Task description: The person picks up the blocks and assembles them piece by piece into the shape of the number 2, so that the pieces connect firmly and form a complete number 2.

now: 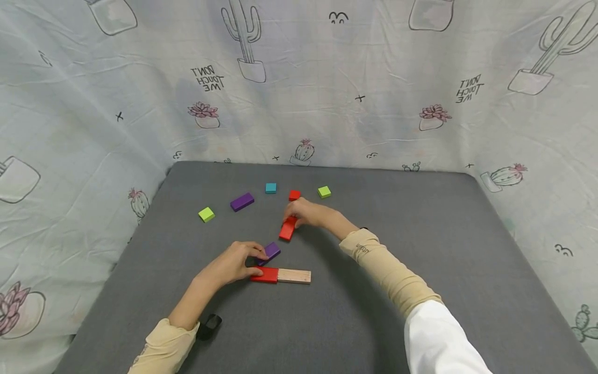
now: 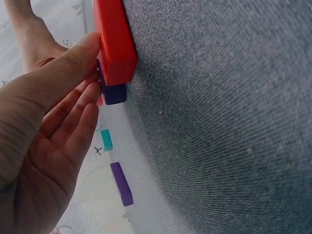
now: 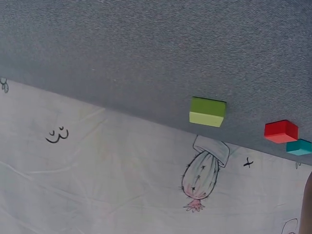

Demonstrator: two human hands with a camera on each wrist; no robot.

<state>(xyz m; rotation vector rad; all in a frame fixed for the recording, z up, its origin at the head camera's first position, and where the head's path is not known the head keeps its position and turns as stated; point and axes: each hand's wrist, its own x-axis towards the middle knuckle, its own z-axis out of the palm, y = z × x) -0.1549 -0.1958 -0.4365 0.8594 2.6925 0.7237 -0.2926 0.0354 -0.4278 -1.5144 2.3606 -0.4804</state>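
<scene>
In the head view a red block (image 1: pixel 266 275) lies end to end with a plain wooden block (image 1: pixel 295 276) near the middle of the table. My left hand (image 1: pixel 235 262) has its thumb on that red block, seen close up as a red block (image 2: pixel 114 44) in the left wrist view. Its loosely bent fingers reach to a purple block (image 1: pixel 272 250) just behind. Farther out, my right hand (image 1: pixel 306 212) grips another red block (image 1: pixel 287 231) at its far end, fingers partly covering it. Only a sliver of that hand shows in the right wrist view.
Toward the back of the grey table (image 1: pixel 397 223) lie a green block (image 1: pixel 206 214), a longer purple block (image 1: pixel 242 202), a teal block (image 1: pixel 271 188), a small red block (image 1: pixel 294 195) and a second green block (image 1: pixel 324 192). A printed cloth (image 1: pixel 299 78) hangs around the table.
</scene>
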